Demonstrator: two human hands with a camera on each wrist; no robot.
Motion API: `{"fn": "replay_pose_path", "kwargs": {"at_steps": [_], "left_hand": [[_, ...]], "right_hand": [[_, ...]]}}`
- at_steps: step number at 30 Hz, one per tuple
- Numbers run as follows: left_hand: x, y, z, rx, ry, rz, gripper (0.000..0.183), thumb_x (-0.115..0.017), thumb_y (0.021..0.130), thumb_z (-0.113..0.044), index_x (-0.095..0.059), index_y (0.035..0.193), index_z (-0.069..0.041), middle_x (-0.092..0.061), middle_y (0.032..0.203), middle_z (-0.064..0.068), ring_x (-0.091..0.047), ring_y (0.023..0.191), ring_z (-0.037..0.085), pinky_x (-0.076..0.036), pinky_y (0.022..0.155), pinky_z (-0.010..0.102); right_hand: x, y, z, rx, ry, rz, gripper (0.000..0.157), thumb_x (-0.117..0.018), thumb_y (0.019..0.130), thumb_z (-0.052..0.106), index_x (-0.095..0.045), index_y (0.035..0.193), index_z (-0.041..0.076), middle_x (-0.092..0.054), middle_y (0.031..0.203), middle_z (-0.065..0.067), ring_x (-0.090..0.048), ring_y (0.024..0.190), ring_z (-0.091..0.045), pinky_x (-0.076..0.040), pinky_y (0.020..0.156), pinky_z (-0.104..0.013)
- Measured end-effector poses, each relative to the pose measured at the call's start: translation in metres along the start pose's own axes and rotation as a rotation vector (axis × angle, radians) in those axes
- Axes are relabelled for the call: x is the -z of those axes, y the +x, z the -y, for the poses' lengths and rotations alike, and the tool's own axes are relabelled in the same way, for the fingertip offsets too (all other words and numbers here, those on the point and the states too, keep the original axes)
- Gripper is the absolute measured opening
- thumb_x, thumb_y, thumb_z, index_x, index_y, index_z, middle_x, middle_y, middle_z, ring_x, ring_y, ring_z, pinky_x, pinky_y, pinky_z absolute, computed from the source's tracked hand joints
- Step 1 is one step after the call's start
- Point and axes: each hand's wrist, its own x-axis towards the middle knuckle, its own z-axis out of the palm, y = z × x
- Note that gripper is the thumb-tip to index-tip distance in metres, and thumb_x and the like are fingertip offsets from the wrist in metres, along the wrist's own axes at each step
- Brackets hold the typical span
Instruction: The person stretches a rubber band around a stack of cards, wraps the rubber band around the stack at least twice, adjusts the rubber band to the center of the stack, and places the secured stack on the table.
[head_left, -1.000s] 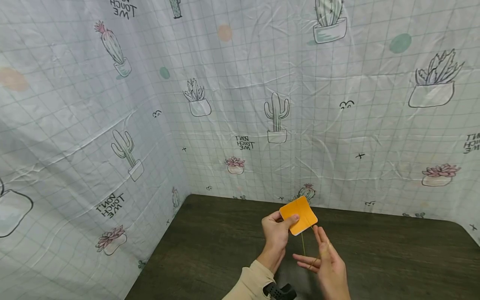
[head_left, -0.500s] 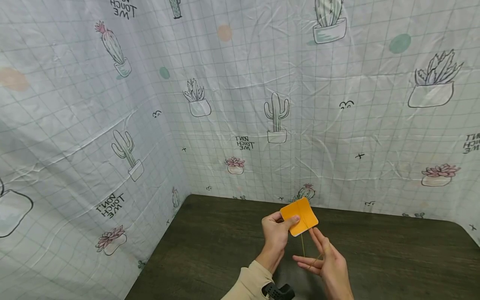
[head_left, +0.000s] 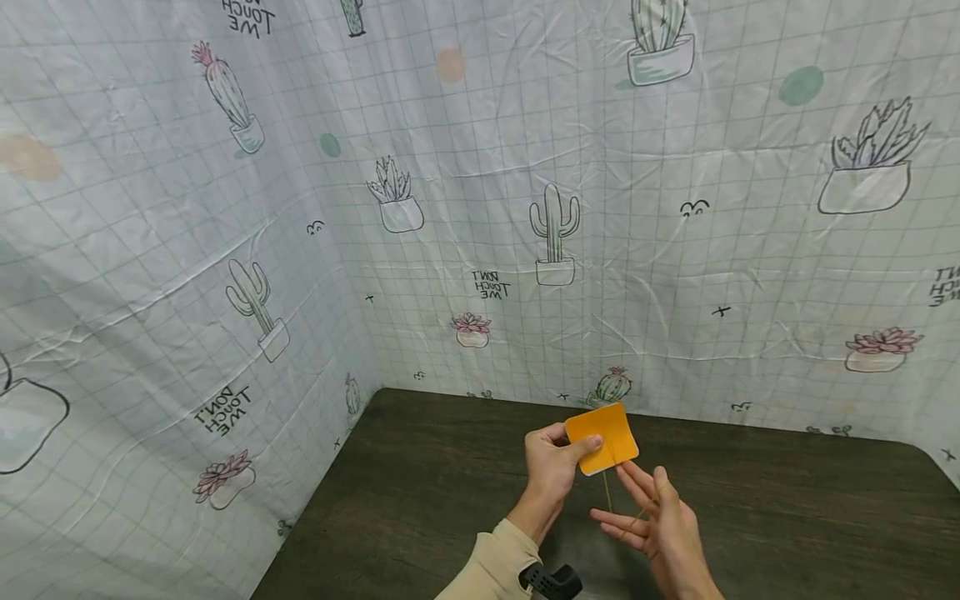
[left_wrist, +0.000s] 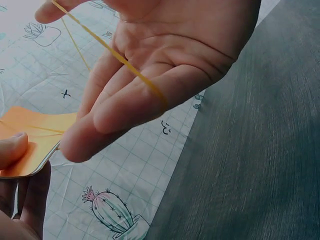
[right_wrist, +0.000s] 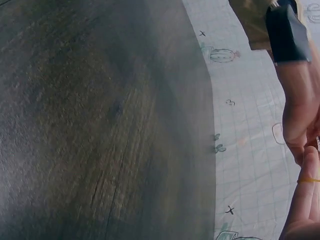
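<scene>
My left hand (head_left: 550, 467) holds a small orange square pad (head_left: 617, 427) with rounded corners, thumb on its face and fingers behind it. A thin yellow rubber band (left_wrist: 120, 57) crosses the pad's face and stretches below it to my right hand (head_left: 671, 537). In the left wrist view the band loops round the spread fingers of that hand, whose two foremost fingertips sit right at the pad's lower edge. The right thumb stands apart from the fingers. In the right wrist view the band (right_wrist: 309, 180) rings a finger, and the pad is mostly hidden.
Both hands are above a dark wood-grain table (head_left: 420, 483). Behind it and to its left hangs a white gridded curtain (head_left: 450, 208) printed with cacti. A black wrist strap (head_left: 551, 581) sits over the left beige sleeve (head_left: 491, 567).
The pad has turned slightly and shifted a little down and to the right with my left hand. My right hand has moved down and right, its thumb spreading away from the fingers.
</scene>
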Motion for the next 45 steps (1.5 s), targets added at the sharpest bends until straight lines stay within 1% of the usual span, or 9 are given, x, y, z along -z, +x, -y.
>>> {"fn": "replay_pose_path", "kwargs": {"at_steps": [9, 16, 24, 28, 31, 34, 38, 42, 45], "left_hand": [[0.005, 0.000, 0.001, -0.048, 0.011, 0.073, 0.015, -0.085, 0.077, -0.002, -0.079, 0.090, 0.004, -0.074, 0.082, 0.010, -0.069, 0.070, 0.014, -0.059, 0.062, 0.028], [0.009, -0.002, 0.002, -0.068, -0.005, 0.125, 0.014, -0.085, 0.078, -0.001, -0.078, 0.089, 0.005, -0.074, 0.081, 0.011, -0.070, 0.070, 0.013, -0.059, 0.063, 0.028], [0.016, -0.001, 0.000, -0.063, -0.019, 0.254, 0.016, -0.084, 0.081, -0.004, -0.077, 0.090, 0.007, -0.074, 0.085, 0.008, -0.071, 0.076, 0.015, -0.060, 0.068, 0.031], [0.019, -0.001, -0.001, -0.076, 0.008, 0.306, 0.017, -0.083, 0.082, -0.004, -0.076, 0.089, 0.009, -0.073, 0.084, 0.007, -0.069, 0.076, 0.011, -0.060, 0.068, 0.029], [0.021, 0.000, -0.001, -0.082, 0.039, 0.337, 0.015, -0.083, 0.081, -0.001, -0.076, 0.089, 0.010, -0.072, 0.083, 0.007, -0.067, 0.076, 0.008, -0.059, 0.067, 0.027], [0.023, -0.001, -0.001, -0.094, 0.066, 0.377, 0.014, -0.082, 0.081, 0.002, -0.076, 0.091, 0.010, -0.071, 0.082, 0.008, -0.066, 0.075, 0.007, -0.059, 0.067, 0.027], [0.024, 0.000, 0.000, -0.113, 0.089, 0.445, 0.013, -0.081, 0.081, 0.003, -0.076, 0.091, 0.010, -0.068, 0.080, 0.011, -0.063, 0.074, 0.006, -0.058, 0.065, 0.025], [0.023, 0.001, 0.001, -0.128, 0.097, 0.505, 0.011, -0.081, 0.080, 0.005, -0.076, 0.088, 0.011, -0.066, 0.079, 0.013, -0.061, 0.072, 0.005, -0.056, 0.062, 0.022], [0.023, 0.002, 0.001, -0.151, 0.093, 0.536, 0.011, -0.081, 0.080, 0.006, -0.075, 0.087, 0.012, -0.067, 0.078, 0.013, -0.061, 0.071, 0.004, -0.056, 0.061, 0.022]], "right_hand": [[0.009, 0.007, 0.001, -0.034, 0.028, 0.034, 0.090, -0.026, 0.102, 0.066, -0.020, 0.156, -0.007, -0.027, 0.155, -0.023, -0.069, 0.100, -0.042, -0.056, 0.088, -0.049], [0.013, 0.011, 0.000, -0.068, 0.029, 0.049, 0.094, -0.026, 0.102, 0.068, -0.020, 0.154, -0.011, -0.025, 0.155, -0.029, -0.069, 0.101, -0.043, -0.055, 0.088, -0.050], [0.017, 0.013, 0.002, -0.081, -0.003, 0.094, 0.098, -0.022, 0.101, 0.069, -0.012, 0.153, -0.014, -0.022, 0.154, -0.033, -0.070, 0.100, -0.042, -0.055, 0.089, -0.050], [0.020, 0.015, 0.001, -0.096, -0.037, 0.113, 0.099, -0.022, 0.101, 0.069, -0.011, 0.153, -0.015, -0.024, 0.152, -0.036, -0.070, 0.099, -0.041, -0.054, 0.089, -0.051], [0.024, 0.016, 0.001, -0.097, -0.070, 0.131, 0.097, -0.022, 0.102, 0.066, -0.013, 0.152, -0.016, -0.031, 0.149, -0.038, -0.070, 0.098, -0.042, -0.054, 0.089, -0.053], [0.028, 0.018, 0.003, -0.097, -0.095, 0.160, 0.093, -0.023, 0.104, 0.063, -0.020, 0.150, -0.017, -0.045, 0.143, -0.036, -0.070, 0.097, -0.043, -0.054, 0.089, -0.054], [0.031, 0.020, 0.007, -0.108, -0.103, 0.169, 0.087, -0.029, 0.104, 0.062, -0.031, 0.147, -0.014, -0.062, 0.129, -0.025, -0.070, 0.094, -0.045, -0.054, 0.086, -0.055], [0.034, 0.020, 0.010, -0.109, -0.112, 0.184, 0.080, -0.032, 0.104, 0.060, -0.040, 0.142, -0.010, -0.070, 0.115, -0.015, -0.070, 0.091, -0.048, -0.056, 0.083, -0.055], [0.037, 0.021, 0.011, -0.117, -0.129, 0.212, 0.077, -0.030, 0.104, 0.059, -0.044, 0.138, -0.009, -0.072, 0.110, -0.014, -0.070, 0.090, -0.047, -0.056, 0.081, -0.054]]}}
